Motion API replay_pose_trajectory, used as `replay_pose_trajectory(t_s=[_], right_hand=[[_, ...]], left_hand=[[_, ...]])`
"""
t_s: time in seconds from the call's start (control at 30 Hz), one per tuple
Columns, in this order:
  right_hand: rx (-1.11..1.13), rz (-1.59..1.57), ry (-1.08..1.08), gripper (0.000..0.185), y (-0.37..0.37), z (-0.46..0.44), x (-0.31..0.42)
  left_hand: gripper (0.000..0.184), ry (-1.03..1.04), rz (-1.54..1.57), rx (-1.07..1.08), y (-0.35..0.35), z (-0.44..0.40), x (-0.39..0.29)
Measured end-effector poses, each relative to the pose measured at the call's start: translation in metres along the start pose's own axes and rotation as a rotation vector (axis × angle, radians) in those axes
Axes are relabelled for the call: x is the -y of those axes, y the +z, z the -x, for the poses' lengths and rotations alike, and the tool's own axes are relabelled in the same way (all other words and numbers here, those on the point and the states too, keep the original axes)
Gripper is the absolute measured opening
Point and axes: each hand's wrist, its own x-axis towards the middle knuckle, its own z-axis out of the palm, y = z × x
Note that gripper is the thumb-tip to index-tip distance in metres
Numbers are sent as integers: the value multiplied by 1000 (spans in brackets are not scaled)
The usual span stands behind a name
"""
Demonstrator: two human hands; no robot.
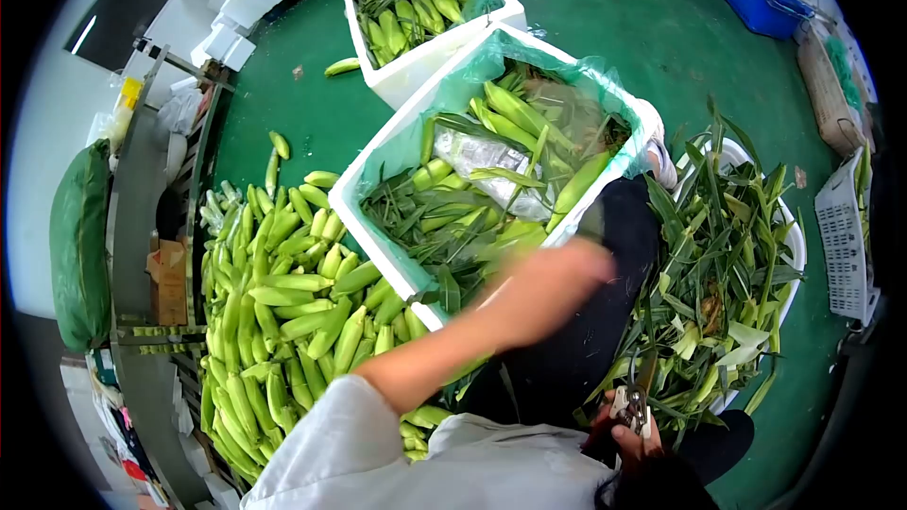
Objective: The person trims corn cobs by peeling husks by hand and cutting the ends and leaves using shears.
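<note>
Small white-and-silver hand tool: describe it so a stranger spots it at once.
Find the round white tub heaped with long green leaves on the picture's right side. Just off its lower-left edge, the person's bare right hand grips the small white-and-silver hand tool. Its shiny metal and white parts set it apart from the green leaves beside it.

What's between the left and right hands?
In the head view, the person's dark-clad leg lies between the blurred left hand and the right hand, which holds a small tool.
</note>
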Motion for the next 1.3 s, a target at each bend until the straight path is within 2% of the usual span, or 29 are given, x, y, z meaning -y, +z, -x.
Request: replay_pose_trajectory(t_s=[0.03,0.13,0.2,0.23,0.27,0.3,0.33,0.37,0.4,0.43,0.5,0.53,0.63,0.67,0.7,0.77,0.83,0.9,0.97,1.07,1.1,1.2,1.23,1.3], right_hand=[[-16,93,-5,72,-13,6,-2],[-57,-157,86,69,-57,15,-28],[-92,-343,135,66,-67,27,-44],[-119,-396,121,64,-73,34,-64],[-145,-448,105,62,-79,40,-83],[-123,-683,107,60,-93,39,-106],[-104,-931,115,59,-108,39,-129],[-88,-1164,131,57,-123,39,-153],[15,-1050,48,55,-98,34,-114],[-18,-943,46,53,-95,36,-108],[-44,-807,20,52,-96,35,-104],[-37,-777,-8,53,-99,33,-104],[-22,-707,-66,51,-90,24,-77],[-15,-625,-77,52,-84,20,-57],[-52,-384,-127,58,-66,22,-31],[-165,117,-199,69,-29,26,19],[-50,374,-301,76,-38,7,19],[-50,516,-311,80,-24,2,39],[-53,646,-470,85,-16,2,53],[-145,863,-708,88,-20,17,68],[-187,870,-681,87,-22,26,72],[-308,956,-650,87,-42,51,70],[-333,973,-623,87,-50,56,66],[-380,950,-581,87,-60,66,62]], left_hand=[[31,4,726,26,33,-27,-32],[34,190,22,39,59,-121,25],[32,-278,316,-64,56,-199,112],[27,-323,133,-195,57,-217,166],[21,-243,-420,-131,77,-227,259],[23,-272,-719,28,91,-221,338],[26,-262,-968,261,86,-195,370],[29,-232,-905,246,87,-170,396],[34,-234,-1016,340,84,-173,386],[42,-231,-1136,435,72,-182,365],[61,-188,-1166,681,43,-200,318],[76,-96,-1117,654,36,-195,320],[74,154,-689,339,31,-145,338],[72,-86,-335,276,30,-127,311],[71,-321,19,205,29,-111,272],[71,-498,260,121,23,-86,182],[69,-871,795,131,18,-54,113],[70,-597,1455,418,26,-36,53],[70,-661,1916,328,48,-18,-34],[73,-637,2015,486,77,-2,-82],[68,-540,1938,514,88,2,-79],[54,-548,1222,331,94,-13,-107],[59,-458,863,273,100,-17,-109],[65,-231,293,324,101,-22,-123]])
